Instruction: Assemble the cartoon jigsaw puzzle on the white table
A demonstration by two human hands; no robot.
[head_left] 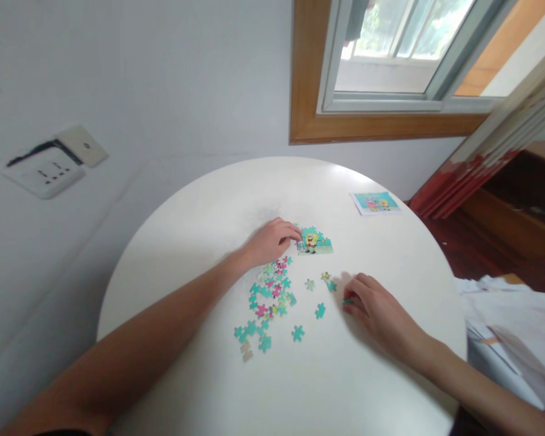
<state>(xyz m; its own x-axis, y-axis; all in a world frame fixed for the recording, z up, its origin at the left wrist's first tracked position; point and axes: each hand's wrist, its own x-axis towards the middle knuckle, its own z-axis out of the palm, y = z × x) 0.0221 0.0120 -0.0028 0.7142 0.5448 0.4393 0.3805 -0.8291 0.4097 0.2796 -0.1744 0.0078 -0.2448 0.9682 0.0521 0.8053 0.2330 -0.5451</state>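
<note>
On the round white table (209, 230) lies a partly assembled cartoon puzzle (315, 241). My left hand (270, 241) rests beside its left edge, fingers curled and fingertips touching it. My right hand (375, 303) lies lower right, fingers bent and pinching a teal puzzle piece (347, 300) against the tabletop. A heap of loose teal and pink pieces (270, 293) sits between my arms, with single pieces (320, 310) scattered toward my right hand.
A reference picture card (375, 202) lies at the table's far right. A wall socket (45, 172) is on the left wall. A wood-framed window (390, 72) is behind the table, a red and cream curtain (481, 157) at right, white cloth (513, 327) lower right.
</note>
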